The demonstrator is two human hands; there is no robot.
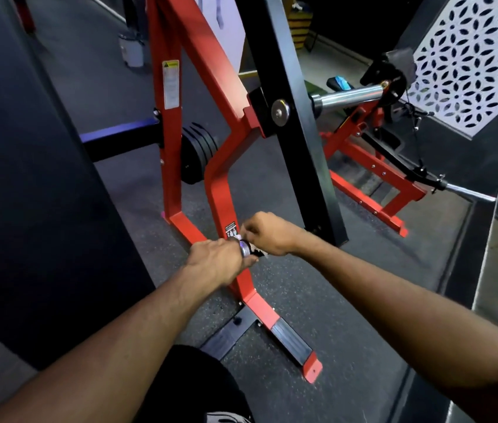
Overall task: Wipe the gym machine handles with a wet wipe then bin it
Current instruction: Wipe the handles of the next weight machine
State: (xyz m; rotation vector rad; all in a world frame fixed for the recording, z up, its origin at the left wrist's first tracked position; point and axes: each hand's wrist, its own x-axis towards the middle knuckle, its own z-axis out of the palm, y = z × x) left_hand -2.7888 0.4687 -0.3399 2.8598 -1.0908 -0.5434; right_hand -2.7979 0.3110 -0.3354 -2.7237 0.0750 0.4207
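Dark rubber gym floor lies under a red frame. Left hand grips a small pack; right hand pinches a wipe at its mouth. Best to hold the pack steady and draw one sheet out slowly.

Dim gym interior, wide-angle view with bent edges.

Light is low and even, brightest on the red frame and the chrome bar, which carries a streak of glare. The dark pad along the left edge falls nearly to black with a faint blue sheen. Straight posts bow outward toward the borders. Both hands are slightly soft with motion blur; the patterned white panel stays fairly crisp.
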